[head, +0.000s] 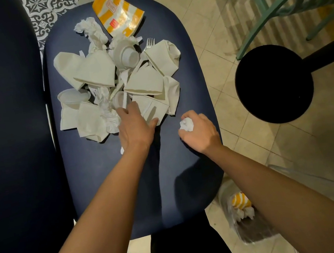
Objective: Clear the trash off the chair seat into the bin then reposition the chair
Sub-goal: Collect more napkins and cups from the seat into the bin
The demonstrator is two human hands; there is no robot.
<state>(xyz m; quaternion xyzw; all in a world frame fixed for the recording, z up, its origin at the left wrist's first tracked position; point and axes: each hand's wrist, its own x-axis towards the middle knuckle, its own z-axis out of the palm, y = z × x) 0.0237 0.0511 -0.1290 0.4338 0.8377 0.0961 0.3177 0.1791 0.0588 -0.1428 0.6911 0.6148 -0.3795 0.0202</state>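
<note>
Trash (pixel 110 80): heaped on the seat's (pixel 104 180) 12 o'clock half, mostly uncleared.
Left hand (pixel 134 125): unclenched, fingers spread on the heap's 6 o'clock edge, likely to gather napkins.
Right hand (pixel 200 134): clenched round a tissue wad (pixel 186 124), ready to drop.
Bin (pixel 253 237): at the seat's 5 o'clock, close by.

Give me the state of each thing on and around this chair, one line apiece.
left hand, on the napkins, grip unclear
right hand, holds a crumpled tissue
chair seat, littered with trash
napkins, mostly folded, heaped
cups, tipped on their sides
fork, lying in the heap
wrapper, flat at the seat's far edge
bin, on the floor, some trash inside
</note>
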